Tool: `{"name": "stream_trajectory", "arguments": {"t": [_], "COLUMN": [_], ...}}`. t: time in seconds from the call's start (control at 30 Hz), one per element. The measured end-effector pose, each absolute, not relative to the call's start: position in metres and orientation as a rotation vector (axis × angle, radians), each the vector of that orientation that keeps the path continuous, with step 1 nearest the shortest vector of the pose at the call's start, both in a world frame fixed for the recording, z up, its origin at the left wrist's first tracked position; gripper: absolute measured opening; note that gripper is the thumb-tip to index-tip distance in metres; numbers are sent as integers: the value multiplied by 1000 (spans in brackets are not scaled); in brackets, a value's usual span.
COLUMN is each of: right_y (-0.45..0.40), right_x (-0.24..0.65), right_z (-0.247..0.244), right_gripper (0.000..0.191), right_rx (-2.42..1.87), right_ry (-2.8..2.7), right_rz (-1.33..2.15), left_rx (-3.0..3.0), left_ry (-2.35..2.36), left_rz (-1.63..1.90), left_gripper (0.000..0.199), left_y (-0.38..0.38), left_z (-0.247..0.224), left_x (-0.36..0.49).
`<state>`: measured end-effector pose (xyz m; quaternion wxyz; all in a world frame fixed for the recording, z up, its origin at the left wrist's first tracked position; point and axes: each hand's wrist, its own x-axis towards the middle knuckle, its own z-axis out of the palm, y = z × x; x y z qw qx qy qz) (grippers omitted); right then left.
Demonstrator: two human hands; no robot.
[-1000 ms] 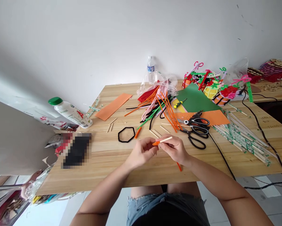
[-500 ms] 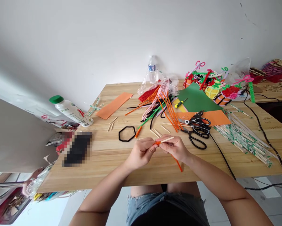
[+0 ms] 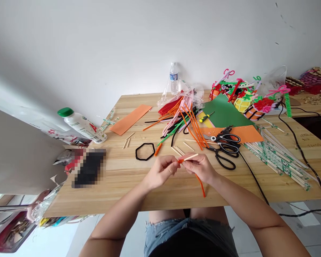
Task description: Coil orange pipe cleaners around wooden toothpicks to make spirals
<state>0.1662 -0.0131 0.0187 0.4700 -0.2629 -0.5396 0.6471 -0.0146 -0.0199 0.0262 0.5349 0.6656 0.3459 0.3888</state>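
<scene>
Between both hands, over the front of the wooden table (image 3: 117,185), is a short wooden stick (image 3: 190,157) with an orange pipe cleaner (image 3: 201,187) wound round its left end. My left hand (image 3: 161,171) pinches the wound orange end with thumb and forefinger. My right hand (image 3: 200,167) is closed on the stick, whose bare tip points up and right. The pipe cleaner's loose tail hangs below my right hand. Just beyond my left hand lie a tightly coiled orange piece (image 3: 158,149) and a black pipe-cleaner hexagon (image 3: 145,151).
Black-handled scissors (image 3: 224,157) lie right of my hands. Beyond are loose pipe cleaners (image 3: 176,123), green card (image 3: 224,110) and a yellow screwdriver (image 3: 204,118). Wrapped chopsticks (image 3: 280,160) and a black cable (image 3: 252,176) lie at right; a white bottle (image 3: 82,126) stands at left.
My left thumb and fingers have shifted slightly at the wound end. The hanging orange tail has swung a little to the left and bends more. My right hand still grips the stick.
</scene>
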Motion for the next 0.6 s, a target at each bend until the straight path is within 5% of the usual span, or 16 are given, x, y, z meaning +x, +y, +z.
{"name": "stream_trajectory", "arguments": {"t": [0.2,0.6], "right_y": [-10,-15], "right_x": [168,154], "right_z": [22,15], "right_gripper": [16,24], "right_rx": [-706,-815], "right_ry": [-1444,-1004], "right_rz": [1447,1663], "left_rx": [966,2568], "left_ry": [702,961], "left_rz": [695,1547], "left_gripper": [46,19], "left_y": [-16,-13], "left_z": [22,9], "left_x": [-12,-8]}}
